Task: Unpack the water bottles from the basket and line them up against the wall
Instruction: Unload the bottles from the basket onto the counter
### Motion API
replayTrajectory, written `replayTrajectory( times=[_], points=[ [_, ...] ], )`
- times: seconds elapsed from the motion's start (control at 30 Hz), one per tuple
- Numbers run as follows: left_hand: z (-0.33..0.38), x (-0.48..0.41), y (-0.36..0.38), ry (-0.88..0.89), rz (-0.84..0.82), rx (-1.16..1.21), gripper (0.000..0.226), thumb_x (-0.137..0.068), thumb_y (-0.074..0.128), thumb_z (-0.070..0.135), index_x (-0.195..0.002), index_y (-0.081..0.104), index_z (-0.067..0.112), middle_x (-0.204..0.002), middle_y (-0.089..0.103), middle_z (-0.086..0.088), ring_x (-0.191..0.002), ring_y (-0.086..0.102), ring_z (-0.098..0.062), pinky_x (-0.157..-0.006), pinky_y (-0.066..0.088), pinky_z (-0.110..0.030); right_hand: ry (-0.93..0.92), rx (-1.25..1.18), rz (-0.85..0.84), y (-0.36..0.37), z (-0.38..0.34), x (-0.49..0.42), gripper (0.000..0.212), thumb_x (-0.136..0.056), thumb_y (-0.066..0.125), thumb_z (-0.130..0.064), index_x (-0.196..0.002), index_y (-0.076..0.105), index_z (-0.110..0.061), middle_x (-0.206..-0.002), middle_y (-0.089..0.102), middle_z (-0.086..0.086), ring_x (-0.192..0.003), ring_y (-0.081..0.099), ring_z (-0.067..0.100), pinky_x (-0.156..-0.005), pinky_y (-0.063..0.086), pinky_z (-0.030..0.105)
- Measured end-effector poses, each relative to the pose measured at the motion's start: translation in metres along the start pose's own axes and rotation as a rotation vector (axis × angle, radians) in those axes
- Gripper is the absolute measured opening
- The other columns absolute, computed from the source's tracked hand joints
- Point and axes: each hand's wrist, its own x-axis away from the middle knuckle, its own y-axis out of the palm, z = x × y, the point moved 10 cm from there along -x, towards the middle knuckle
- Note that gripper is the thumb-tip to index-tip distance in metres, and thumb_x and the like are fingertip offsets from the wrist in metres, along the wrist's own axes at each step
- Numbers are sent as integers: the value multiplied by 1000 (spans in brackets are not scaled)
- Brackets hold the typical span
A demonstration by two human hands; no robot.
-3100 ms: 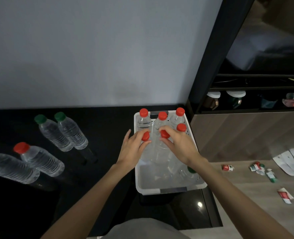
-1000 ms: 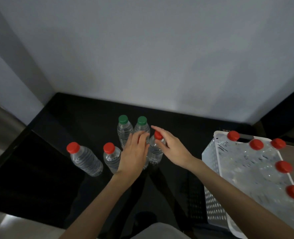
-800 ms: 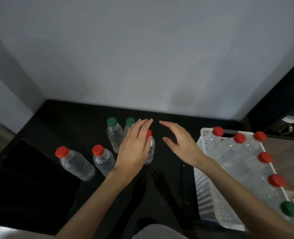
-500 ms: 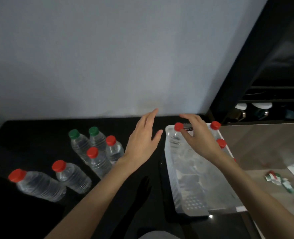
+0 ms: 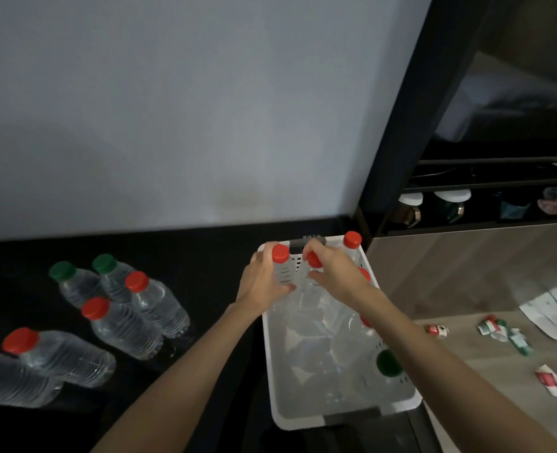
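Basket [image 5: 303, 424] sits on the worktop [image 5: 205, 273] with a green-cap bottle [image 5: 388, 362] at its near right. At the basket's far end I see the left hand [image 5: 264, 279] with fingers curled round bottle A [image 5: 280, 254], and the right hand [image 5: 336, 273] with fingers gripping bottle B [image 5: 314, 260] at the neck. Six unpacked bottles [image 5: 123, 325] cluster to the left, with the wall [image 5: 172, 125] beyond.

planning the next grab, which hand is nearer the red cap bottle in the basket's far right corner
Right. The right hand grips the middle bottle beside the corner bottle; the left hand grips the left bottle, farther away.
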Motion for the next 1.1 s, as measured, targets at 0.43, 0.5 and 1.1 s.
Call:
replayTrajectory(
  times=[0.43, 0.5, 1.1],
  points=[
    [9, 9, -8, 62, 139, -60, 75, -63, 84, 36, -122, 38, 27, -103, 60, 6, -99, 57, -10, -98, 46, -33, -174, -123, 75, -9, 5, 10, 17, -97, 54, -18, -114, 51, -19, -95, 58, -3, -88, 57, 15, -77, 44, 25],
    [15, 12, -12, 78, 169, -65, 72, -64, 84, 34, -121, 41, 22, -106, 60, 4, -103, 55, -12, -101, 43, -32, -195, -136, 72, -12, 3, 13, 18, -98, 53, -20, -116, 50, -21, -101, 60, -2, -92, 58, 15, -80, 46, 26],
    [73, 27, -194, 214, 411, 172, 70, -57, 88, 34, -107, 39, 29, -79, 58, 6, -70, 59, -11, -63, 53, -34, -512, -328, 450, -145, -139, 41, 29, -97, 53, -33, -126, 54, -34, -104, 62, -18, -94, 61, 2, -87, 52, 29]
  ],
)
